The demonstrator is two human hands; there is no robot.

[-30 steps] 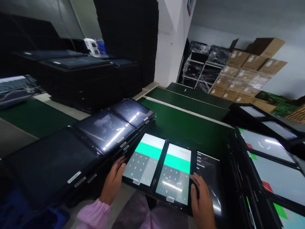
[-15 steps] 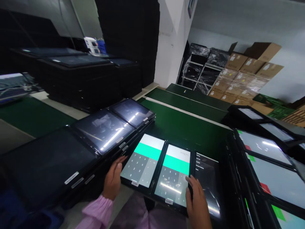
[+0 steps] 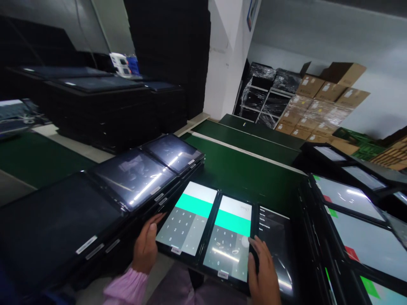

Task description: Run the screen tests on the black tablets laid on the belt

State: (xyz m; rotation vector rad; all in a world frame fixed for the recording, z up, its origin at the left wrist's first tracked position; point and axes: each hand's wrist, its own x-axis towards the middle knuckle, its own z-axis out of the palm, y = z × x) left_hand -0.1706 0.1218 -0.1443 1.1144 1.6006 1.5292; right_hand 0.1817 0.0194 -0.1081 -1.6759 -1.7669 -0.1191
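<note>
Three touch-screen tablets lie side by side in front of me. The left tablet and the middle tablet show a calculator keypad under a teal band; dark text stands at the top of the middle one. On the right tablet is a black screen with a short white menu. My right hand is open, its fingertips at the right edge of the middle screen, beside a pale round highlight. My left hand is open beside the left tablet's left edge, fingers stretched forward; whether it touches is unclear.
Stacked dark-screened panels stand on my left, and stacks with lit, colour-cornered screens on my right. Ahead runs a green work surface. Farther back are tall black stacks, a white pillar and cardboard boxes.
A pale round highlight now shows at my right fingertips on the middle screen, and the text at its top looks different. The whole view has shifted slightly; both hands stay near their places.
</note>
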